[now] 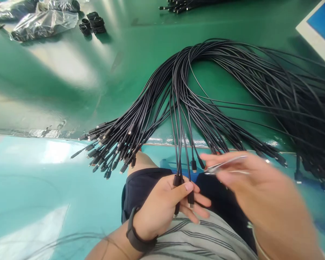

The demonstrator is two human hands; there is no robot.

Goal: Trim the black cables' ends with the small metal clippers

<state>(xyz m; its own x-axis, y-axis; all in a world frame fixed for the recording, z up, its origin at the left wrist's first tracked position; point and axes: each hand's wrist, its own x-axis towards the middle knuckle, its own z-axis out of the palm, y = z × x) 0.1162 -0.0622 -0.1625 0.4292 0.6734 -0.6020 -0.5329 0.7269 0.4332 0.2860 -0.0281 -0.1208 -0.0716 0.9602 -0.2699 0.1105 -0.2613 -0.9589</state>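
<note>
My left hand [169, 196], with a black band on its wrist, holds a few black USB cables by their plug ends. One plug [190, 199] lies under the thumb, its metal tip pointing down toward me. To the right, my right hand [260, 187] is smeared by motion and grips a pair of metal tweezers [224, 165], tips pointing left toward the cables. Two more loose plugs [194, 165] hang between the hands. A thick bundle of black cables [162, 77] arches across the table, its ends fanning over the near edge on both sides.
On the green table [130, 61], clear plastic bags [47, 23] of dark goods lie at the back left beside small black coils [96, 23]. More cable ends [176, 6] lie at the far edge. A blue-and-white object [319, 32] sits at the right.
</note>
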